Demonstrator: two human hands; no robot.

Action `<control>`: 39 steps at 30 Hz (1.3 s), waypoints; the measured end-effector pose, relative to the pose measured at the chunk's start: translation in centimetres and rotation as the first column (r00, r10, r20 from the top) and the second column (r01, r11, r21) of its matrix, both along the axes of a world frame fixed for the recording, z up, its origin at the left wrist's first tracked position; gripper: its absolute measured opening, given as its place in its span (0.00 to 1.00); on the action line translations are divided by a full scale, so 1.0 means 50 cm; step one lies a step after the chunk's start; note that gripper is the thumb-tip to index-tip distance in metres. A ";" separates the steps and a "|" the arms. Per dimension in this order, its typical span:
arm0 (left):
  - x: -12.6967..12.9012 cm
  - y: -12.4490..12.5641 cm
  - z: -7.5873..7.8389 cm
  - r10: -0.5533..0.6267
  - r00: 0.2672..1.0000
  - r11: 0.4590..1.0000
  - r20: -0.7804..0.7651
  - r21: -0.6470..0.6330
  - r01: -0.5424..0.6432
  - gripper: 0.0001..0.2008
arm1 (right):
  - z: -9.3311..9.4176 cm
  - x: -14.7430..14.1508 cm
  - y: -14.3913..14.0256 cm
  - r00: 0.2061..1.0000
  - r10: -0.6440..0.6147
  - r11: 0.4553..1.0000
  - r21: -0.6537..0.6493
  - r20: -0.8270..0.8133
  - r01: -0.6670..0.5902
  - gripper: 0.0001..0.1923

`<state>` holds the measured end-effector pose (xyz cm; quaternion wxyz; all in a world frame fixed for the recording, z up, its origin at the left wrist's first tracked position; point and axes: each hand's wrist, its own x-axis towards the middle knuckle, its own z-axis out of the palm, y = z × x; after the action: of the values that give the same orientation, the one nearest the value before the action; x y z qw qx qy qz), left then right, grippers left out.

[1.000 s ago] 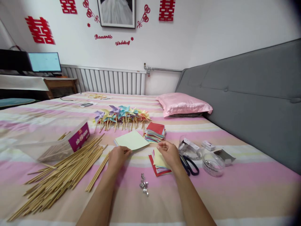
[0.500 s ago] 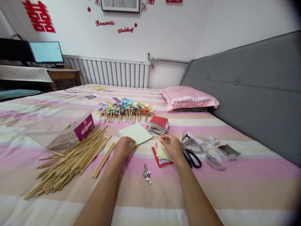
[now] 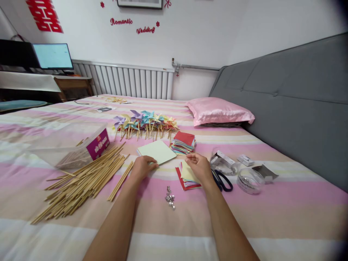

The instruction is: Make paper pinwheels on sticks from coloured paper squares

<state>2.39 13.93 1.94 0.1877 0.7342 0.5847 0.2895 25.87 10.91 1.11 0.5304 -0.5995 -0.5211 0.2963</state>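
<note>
My left hand (image 3: 142, 167) rests on the bed with its fingertips on the near corner of a pale green paper square (image 3: 157, 151). My right hand (image 3: 199, 166) lies on a small stack of coloured papers (image 3: 187, 177), fingers pinched at the edge of the yellow top sheet. A taller stack of coloured squares with a red top (image 3: 183, 143) sits just beyond. Finished paper pinwheels (image 3: 145, 124) on sticks lie in a row farther back. A small cluster of silver pins (image 3: 170, 198) lies between my forearms.
A pile of bamboo sticks (image 3: 81, 181) spreads at the left beside a clear plastic box (image 3: 67, 145). Black scissors (image 3: 222, 180), clear round containers (image 3: 247, 180) and small white boxes (image 3: 244, 160) lie at the right. A pink pillow (image 3: 220, 113) and grey headboard (image 3: 299, 101) stand beyond.
The view has tilted down and shifted a little; both hands stay on their papers with almost no motion.
</note>
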 end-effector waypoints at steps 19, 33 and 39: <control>-0.014 0.001 0.000 -0.038 0.998 0.999 0.049 -0.010 0.039 0.13 | 0.000 0.001 -0.001 1.000 0.008 1.000 -0.001 -0.001 -0.008 0.13; -0.015 0.011 -0.010 0.073 0.997 0.997 0.009 0.003 -0.073 0.13 | 0.000 -0.002 -0.003 1.000 0.017 1.000 -0.009 0.005 -0.017 0.12; -0.015 0.007 -0.004 0.083 0.996 0.996 0.039 -0.036 -0.082 0.14 | -0.001 -0.002 -0.002 1.000 0.019 1.000 -0.004 0.008 -0.019 0.12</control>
<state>1.64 14.29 1.74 0.1999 0.7001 0.6155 0.3016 25.80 10.79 1.05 0.5242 -0.5969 -0.5283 0.2999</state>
